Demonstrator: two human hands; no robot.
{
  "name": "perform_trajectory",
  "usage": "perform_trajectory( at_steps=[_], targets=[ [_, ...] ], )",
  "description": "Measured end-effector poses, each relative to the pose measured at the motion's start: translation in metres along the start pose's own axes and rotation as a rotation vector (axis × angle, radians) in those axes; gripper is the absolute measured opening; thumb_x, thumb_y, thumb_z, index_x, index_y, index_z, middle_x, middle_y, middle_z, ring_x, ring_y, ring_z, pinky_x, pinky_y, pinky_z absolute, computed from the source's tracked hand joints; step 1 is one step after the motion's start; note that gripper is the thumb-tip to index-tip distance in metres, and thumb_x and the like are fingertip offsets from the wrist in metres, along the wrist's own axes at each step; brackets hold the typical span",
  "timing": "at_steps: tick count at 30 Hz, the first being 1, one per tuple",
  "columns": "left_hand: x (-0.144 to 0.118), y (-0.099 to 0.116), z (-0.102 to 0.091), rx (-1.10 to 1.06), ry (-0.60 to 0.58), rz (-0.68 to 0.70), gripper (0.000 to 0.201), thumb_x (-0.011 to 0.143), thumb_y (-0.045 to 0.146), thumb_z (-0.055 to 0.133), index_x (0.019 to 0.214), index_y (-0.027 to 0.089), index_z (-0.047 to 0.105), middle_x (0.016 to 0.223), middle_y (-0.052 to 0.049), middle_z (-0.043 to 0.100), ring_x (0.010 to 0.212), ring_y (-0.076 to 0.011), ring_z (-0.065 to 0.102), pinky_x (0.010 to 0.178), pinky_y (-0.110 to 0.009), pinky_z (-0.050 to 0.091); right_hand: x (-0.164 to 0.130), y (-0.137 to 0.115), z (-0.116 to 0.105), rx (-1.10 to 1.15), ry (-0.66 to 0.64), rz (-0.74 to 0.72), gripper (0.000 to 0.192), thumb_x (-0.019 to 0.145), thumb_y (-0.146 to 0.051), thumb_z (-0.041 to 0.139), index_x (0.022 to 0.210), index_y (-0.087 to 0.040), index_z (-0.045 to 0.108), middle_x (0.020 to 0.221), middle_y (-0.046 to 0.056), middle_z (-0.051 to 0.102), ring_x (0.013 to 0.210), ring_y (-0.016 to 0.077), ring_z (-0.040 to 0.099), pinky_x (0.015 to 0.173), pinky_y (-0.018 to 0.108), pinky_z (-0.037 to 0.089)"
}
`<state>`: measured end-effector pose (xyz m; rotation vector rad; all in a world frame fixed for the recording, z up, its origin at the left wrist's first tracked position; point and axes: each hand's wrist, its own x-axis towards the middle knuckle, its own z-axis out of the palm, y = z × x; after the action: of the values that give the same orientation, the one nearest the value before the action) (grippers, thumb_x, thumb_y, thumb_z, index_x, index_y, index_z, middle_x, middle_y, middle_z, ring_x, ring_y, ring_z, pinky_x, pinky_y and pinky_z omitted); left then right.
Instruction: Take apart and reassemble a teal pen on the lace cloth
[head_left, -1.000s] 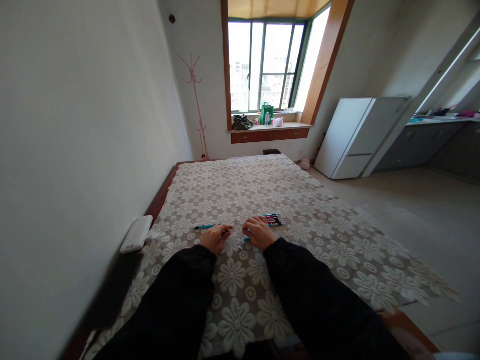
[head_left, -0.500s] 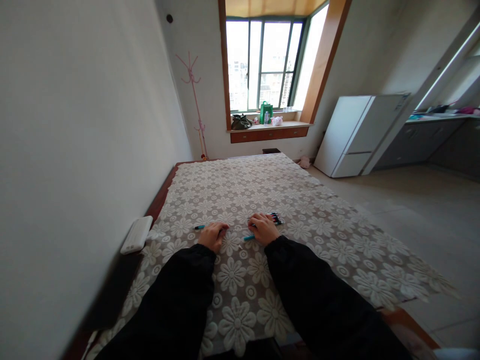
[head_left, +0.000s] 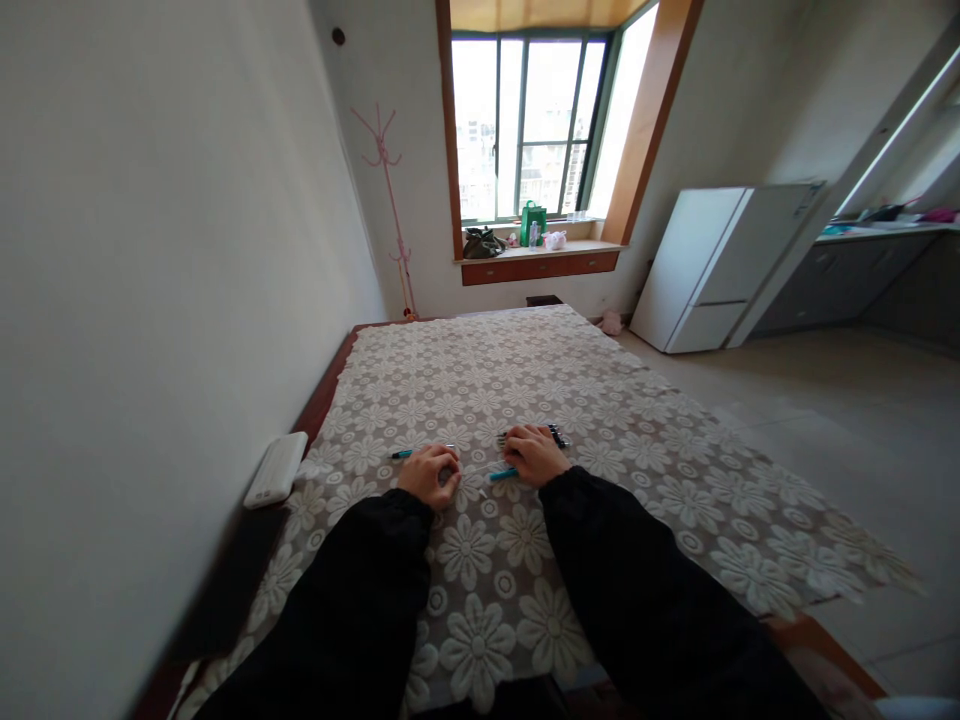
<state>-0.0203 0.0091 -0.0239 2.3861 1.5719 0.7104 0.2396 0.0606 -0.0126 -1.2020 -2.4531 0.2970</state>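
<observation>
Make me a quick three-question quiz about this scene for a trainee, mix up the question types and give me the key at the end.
1. True or false: the left hand and the right hand are apart.
2. Multiple choice: the cluster of pens is nearest to
A) the coat rack
B) the right hand
C) the window
3. Fill in the blank: the fridge is ____ in colour.

Key: 1. True. 2. B. 3. White.
</observation>
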Motion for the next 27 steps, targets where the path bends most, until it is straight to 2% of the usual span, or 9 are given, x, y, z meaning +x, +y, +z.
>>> perform_trajectory(
  at_steps=[8,15,19,23,27],
  targets=[
    [-0.001,0.004,-0.002,0.010,-0.006,0.006,0.007,0.077,0.026,0.066,0.082,0.023,0.070,0.107,-0.004,0.071,0.108,-0.0252,0.061,0.095,-0.040,0.047,-0.001,-0.003,0.005,0.044,0.003,-0.081,0.009,0.085,-0.026,0.068,0.092,-0.025,0.072,0.108,0.003,0.067,0.108,0.0225,0.056,0.094,0.040,0.033],
    [0.001,0.002,0.000,0.006,0.010,-0.010,0.005,0.076,0.024,0.066,0.080,0.023,0.070,0.107,-0.003,0.071,0.107,-0.0237,0.061,0.096,-0.039,0.047,-0.001,-0.003,0.013,0.018,0.017,-0.069,0.003,0.083,-0.023,0.069,0.081,-0.021,0.070,0.104,0.003,0.068,0.104,0.0223,0.056,0.092,0.041,0.033],
    [0.001,0.001,0.000,0.008,0.012,-0.015,0.005,0.077,0.024,0.066,0.080,0.022,0.070,0.107,-0.004,0.071,0.107,-0.0237,0.061,0.097,-0.039,0.047,-0.001,-0.004,0.010,0.038,0.038,-0.101,0.006,0.087,-0.028,0.068,0.087,-0.024,0.072,0.103,0.003,0.068,0.103,0.0219,0.056,0.090,0.040,0.034],
    [0.001,0.003,-0.001,0.009,0.003,-0.019,0.005,0.077,0.024,0.065,0.080,0.022,0.069,0.107,-0.004,0.071,0.107,-0.0236,0.061,0.097,-0.039,0.047,-0.001,-0.008,0.010,0.064,0.001,-0.183,0.011,0.085,-0.036,0.073,0.089,-0.026,0.073,0.107,0.003,0.066,0.106,0.0221,0.055,0.092,0.040,0.034],
    [0.001,0.005,-0.003,0.016,-0.001,-0.032,0.006,0.076,0.024,0.066,0.079,0.022,0.070,0.107,-0.004,0.071,0.107,-0.0237,0.061,0.097,-0.039,0.047,0.000,-0.009,0.009,0.042,-0.053,-0.153,0.007,0.082,-0.029,0.076,0.084,-0.024,0.071,0.107,0.002,0.066,0.108,0.0222,0.054,0.092,0.039,0.034]
  ],
)
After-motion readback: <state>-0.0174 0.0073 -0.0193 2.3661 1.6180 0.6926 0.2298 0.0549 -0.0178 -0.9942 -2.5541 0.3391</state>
